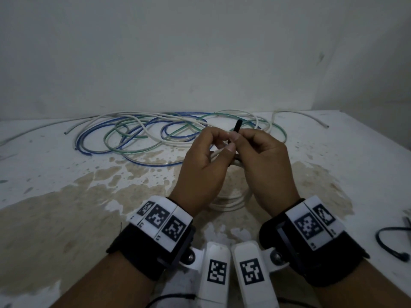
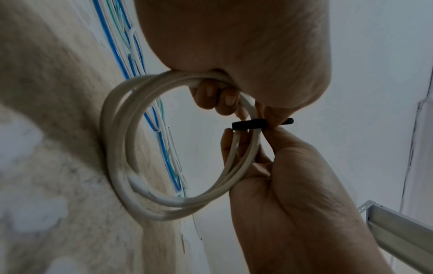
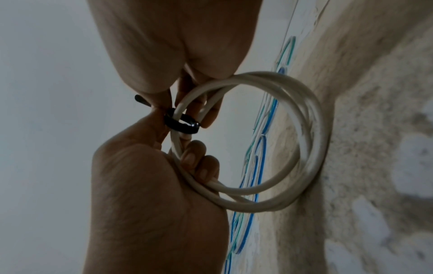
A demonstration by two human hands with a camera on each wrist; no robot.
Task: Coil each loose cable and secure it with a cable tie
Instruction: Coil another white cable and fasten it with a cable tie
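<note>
**A:** Head view first — what have you got?

**B:** I see my left hand (image 1: 201, 172) and right hand (image 1: 265, 167) raised close together over the table (image 1: 66, 196). The thumb and forefinger of each meet on a black cable tie (image 1: 235, 129), whose free end sticks up just beyond my right thumb. The white coil (image 1: 229, 202) hangs below and between both palms. Past my fingertips lie the loose cables (image 1: 138, 134), blue, green and white, tangled flat on the tabletop. A dark cord (image 1: 391, 238) sits well off to the outside of my right wrist.

**A:** And the left wrist view?

**B:** My left hand (image 2: 234, 46) has its fingers curled round the white coil (image 2: 121, 166), which rests against the table (image 2: 46, 92). The cable tie (image 2: 249, 124) crosses the strands between my two hands, and my right hand (image 2: 293, 185) pinches it at its outer side.

**A:** Right wrist view?

**B:** The cable tie (image 3: 181, 123) loops round the strands of the white coil (image 3: 304, 148). My right hand (image 3: 168, 46) pinches the tie's tail, and my left hand (image 3: 152, 194) has fingers wrapped around the coil just below the tie. The loose cables (image 3: 255, 157) run along the table (image 3: 374, 129) behind the coil.
</note>
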